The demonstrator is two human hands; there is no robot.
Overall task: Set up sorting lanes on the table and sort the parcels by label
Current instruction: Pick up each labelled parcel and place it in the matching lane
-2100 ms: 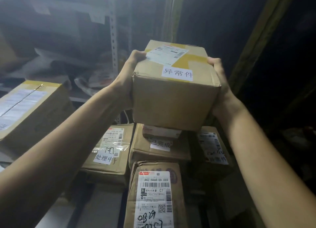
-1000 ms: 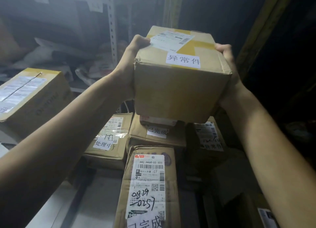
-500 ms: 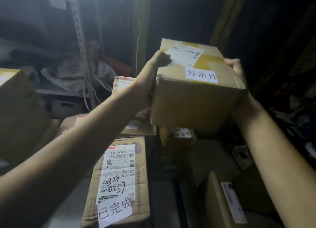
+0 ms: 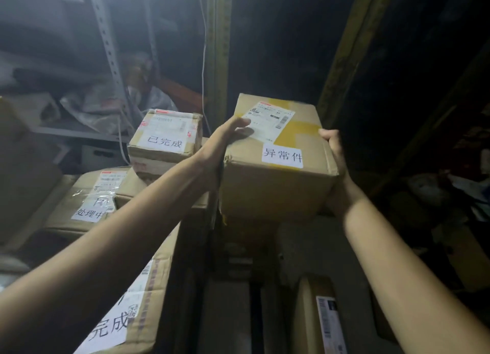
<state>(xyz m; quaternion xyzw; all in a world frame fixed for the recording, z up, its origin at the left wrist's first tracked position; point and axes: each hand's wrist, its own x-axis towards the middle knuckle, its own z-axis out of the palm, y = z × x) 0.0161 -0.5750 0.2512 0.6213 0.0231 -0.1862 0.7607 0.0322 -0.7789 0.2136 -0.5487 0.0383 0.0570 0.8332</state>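
You are standing over a dim table (image 4: 228,322) crowded with cardboard parcels, and a metal shelf (image 4: 106,38) is filling the upper left of the frame. At the bottom left, the largest parcel in view (image 4: 148,300) is showing part of a handwritten "完成" label. Left of centre, a flat parcel marked "处理中" (image 4: 87,194) is lying with a smaller "已完成" parcel (image 4: 165,139) resting above and behind it. Right of centre you are holding up the box labelled "异常件" (image 4: 278,168), clear of the table as far as I can tell. Your left hand (image 4: 225,141) is grasping its left side with the fingertips on the shipping label, and your right hand (image 4: 335,165) is gripping the right side, fingers wrapped around the far edge. Judging by the groupings, the finished and in-process lanes are already forming on the left. The abnormal lane on the right is looking barely started; another parcel (image 4: 322,319) at the bottom right is waiting unsorted, its label too small to read.
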